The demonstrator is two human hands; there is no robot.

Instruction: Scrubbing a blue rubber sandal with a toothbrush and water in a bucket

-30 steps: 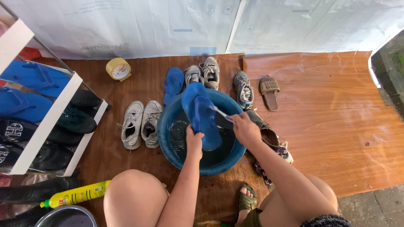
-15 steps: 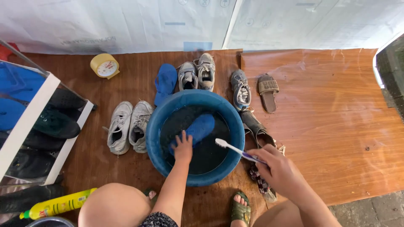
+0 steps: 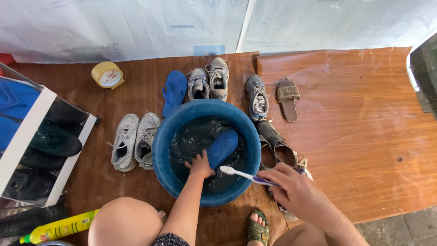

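Note:
A round blue basin (image 3: 160,150) of dark soapy water stands on the wooden floor in front of my knees. My left hand (image 3: 200,166) reaches into it and grips the near end of a blue flip-flop (image 3: 223,146), which lies partly under the water. My right hand (image 3: 300,195) is at the basin's near right rim and holds a toothbrush (image 3: 243,174) with a purple handle, its white bristle head pointing left over the water.
Around the basin lie a pair of white sneakers (image 3: 133,141), another blue flip-flop (image 3: 174,92), grey sneakers (image 3: 209,82), a grey shoe (image 3: 257,96), a brown slide (image 3: 288,98) and dark shoes (image 3: 273,141). A shoe rack (image 3: 32,136) stands left, a yellow clock (image 3: 107,75) behind, a yellow bottle (image 3: 59,228) near.
The flip-flop was held above the basin while being brushed; my left hand has since lowered it into the water, and my right hand drew the toothbrush back to the right rim.

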